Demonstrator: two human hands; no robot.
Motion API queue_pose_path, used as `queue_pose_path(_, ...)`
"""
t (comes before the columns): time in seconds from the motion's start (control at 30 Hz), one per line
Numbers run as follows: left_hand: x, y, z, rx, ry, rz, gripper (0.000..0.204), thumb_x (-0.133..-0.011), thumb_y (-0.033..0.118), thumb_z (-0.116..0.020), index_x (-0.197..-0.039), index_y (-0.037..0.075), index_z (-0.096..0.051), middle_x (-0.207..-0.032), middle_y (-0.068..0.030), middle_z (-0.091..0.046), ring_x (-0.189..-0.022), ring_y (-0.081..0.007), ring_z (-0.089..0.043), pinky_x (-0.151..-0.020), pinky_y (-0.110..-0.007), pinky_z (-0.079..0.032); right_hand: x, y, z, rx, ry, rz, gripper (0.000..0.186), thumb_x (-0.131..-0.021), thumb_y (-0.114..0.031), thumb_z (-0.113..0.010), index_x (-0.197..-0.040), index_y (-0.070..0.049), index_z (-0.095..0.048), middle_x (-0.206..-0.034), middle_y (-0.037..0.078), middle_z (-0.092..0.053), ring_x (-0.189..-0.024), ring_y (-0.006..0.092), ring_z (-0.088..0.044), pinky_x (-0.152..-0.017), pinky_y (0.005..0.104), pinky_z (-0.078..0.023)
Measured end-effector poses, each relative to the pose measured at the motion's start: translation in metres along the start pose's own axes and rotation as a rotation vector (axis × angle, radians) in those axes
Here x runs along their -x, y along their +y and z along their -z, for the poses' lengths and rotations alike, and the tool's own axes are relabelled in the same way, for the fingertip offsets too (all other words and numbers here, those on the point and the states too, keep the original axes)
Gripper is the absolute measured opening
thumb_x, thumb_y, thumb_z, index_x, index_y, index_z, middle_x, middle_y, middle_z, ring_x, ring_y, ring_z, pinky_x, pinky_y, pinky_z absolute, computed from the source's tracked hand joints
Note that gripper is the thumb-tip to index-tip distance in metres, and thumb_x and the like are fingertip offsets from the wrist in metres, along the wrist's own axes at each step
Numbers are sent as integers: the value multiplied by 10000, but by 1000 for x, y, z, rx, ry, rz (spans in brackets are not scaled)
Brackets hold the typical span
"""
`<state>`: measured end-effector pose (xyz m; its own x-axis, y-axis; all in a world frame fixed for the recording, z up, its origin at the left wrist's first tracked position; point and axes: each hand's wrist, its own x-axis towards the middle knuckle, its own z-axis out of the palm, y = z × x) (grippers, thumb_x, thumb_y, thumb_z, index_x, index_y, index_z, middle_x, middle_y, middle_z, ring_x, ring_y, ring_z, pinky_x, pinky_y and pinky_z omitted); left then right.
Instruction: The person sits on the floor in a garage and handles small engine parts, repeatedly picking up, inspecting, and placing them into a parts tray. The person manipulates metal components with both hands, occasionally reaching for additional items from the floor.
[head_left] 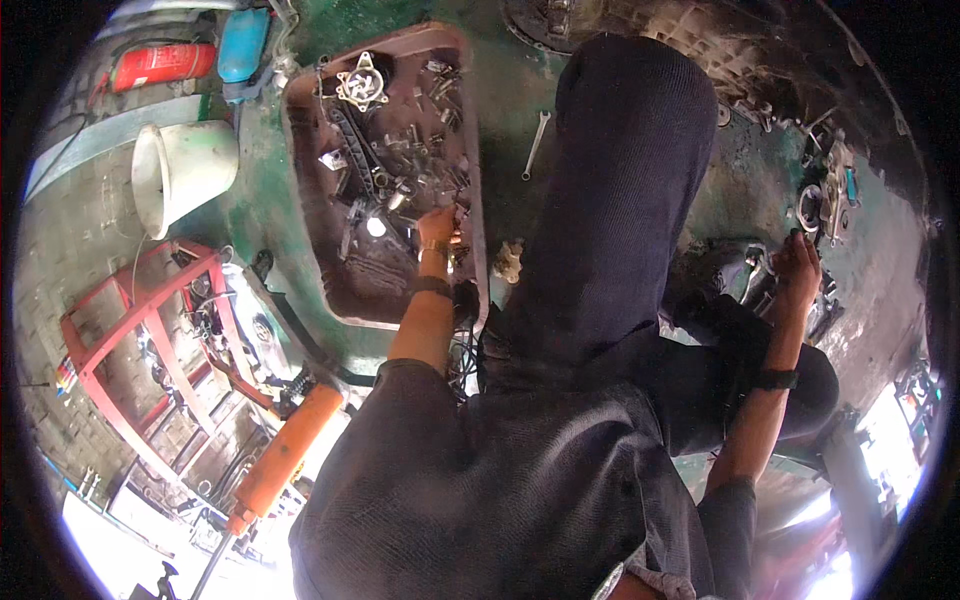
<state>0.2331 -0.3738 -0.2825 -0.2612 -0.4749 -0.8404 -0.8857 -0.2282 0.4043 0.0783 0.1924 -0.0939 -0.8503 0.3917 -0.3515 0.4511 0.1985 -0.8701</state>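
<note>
My left hand (437, 228) reaches down into a brown rectangular tray (306, 200) of loose metal parts. Its fingers look curled among small parts near the right wall; whatever they grip is hidden. Around it lie a pale star-shaped casting (361, 84), a long dark ribbed bar (352, 150) and several small cylindrical pieces (440, 90). Far to the right, my right hand (797, 268) hangs low with fingers drawn together, just below a metal ring (808, 208) and a light metal housing (838, 190). Anything between those fingers is too small to make out.
A combination wrench (536, 146) lies on the green floor right of the tray. A lumpy tan piece (508, 261) rests by its lower right corner. To the left are a white bucket (200, 175), a red frame (130, 330), an orange cylinder (288, 455) and a red extinguisher (163, 66).
</note>
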Motion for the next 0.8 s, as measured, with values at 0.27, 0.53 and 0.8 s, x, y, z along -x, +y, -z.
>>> queue_pose_path(0.27,-27,-61,35,-1543,20,-564,261,-843,258,-536,-832,35,-670,-699,-100,-665,-531,-210,-647,-489,-322,-535,2,0,1,73,22,-132,255,-902,-249,-574,-1019,-29,-630,-877,18,-604,-775,143,-582,-625,293,-488)
queue_pose_path(0.53,-59,-101,27,-1097,192,-72,343,-845,344,-527,-939,52,-682,-943,-117,-676,-875,-256,-659,-720,-389,-538,-19,37,26,243,-14,-51,316,-726,-36,-637,-1040,-48,-607,-959,138,-622,-866,292,-613,-709,371,-515)
queue_pose_path(0.8,-100,-56,12,-1112,196,-409,314,-857,310,-524,-965,44,-652,-906,-103,-643,-823,-231,-616,-685,-369,-511,12,32,11,712,-7,391,129,-817,-112,-594,-907,-34,-643,-799,85,-615,-709,190,-588,-596,327,-475)
